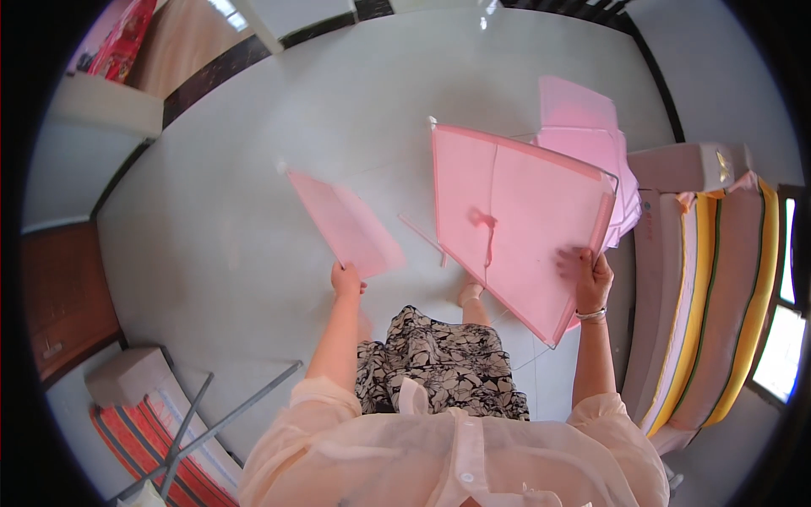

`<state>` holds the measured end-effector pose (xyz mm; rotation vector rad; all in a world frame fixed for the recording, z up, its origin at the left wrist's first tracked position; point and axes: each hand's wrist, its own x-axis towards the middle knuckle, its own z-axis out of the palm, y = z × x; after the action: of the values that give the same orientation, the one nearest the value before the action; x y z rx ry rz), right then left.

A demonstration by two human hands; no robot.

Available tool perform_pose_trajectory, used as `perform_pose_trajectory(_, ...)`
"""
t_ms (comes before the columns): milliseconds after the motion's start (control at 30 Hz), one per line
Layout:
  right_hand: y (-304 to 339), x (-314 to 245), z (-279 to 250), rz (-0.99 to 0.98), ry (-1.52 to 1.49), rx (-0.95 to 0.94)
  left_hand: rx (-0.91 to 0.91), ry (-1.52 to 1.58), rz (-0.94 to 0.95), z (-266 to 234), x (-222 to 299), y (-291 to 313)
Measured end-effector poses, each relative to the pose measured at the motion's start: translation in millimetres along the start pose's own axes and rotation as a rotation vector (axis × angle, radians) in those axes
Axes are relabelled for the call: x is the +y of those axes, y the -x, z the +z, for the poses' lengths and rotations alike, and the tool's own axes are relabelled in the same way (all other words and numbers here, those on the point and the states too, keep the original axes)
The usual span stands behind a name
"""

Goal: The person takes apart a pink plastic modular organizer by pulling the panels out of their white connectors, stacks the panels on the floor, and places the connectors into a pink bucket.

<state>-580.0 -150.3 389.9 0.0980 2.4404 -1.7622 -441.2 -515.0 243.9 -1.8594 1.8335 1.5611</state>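
My left hand (346,279) is closed on the near corner of a thin pink panel (353,224), which tilts up and away above the floor. On the other side, my right hand (596,283) grips the right edge of a larger pink fabric panel (541,194). Thin metal wire edges this panel, and small white pieces sit at its far left corner. A pink ribbon or cord runs down its face, with a bow-like darker patch (483,220). Behind it lie several lighter pink folded panels (583,114), partly hidden.
Thin pink strips (422,237) lie on the pale tiled floor (236,228) between the panels. A cushioned seat with yellow edging (710,304) stands at the right. Grey metal bars (203,431) and a red striped seat (144,439) are lower left, near a brown wooden cabinet (68,296).
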Motion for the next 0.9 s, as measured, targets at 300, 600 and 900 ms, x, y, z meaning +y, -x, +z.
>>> perform_pose_trajectory(300,27,-37,-98,0.085,-0.342,0.335,-0.138,-0.106,0.266,-21,44,46)
perform_pose_trajectory(600,79,-42,-156,0.086,-0.725,0.607,-0.073,-0.392,0.512,-32,102,83)
perform_pose_trajectory(900,88,-59,-173,-0.078,-0.415,0.697,-0.269,-0.409,0.652,-62,151,142)
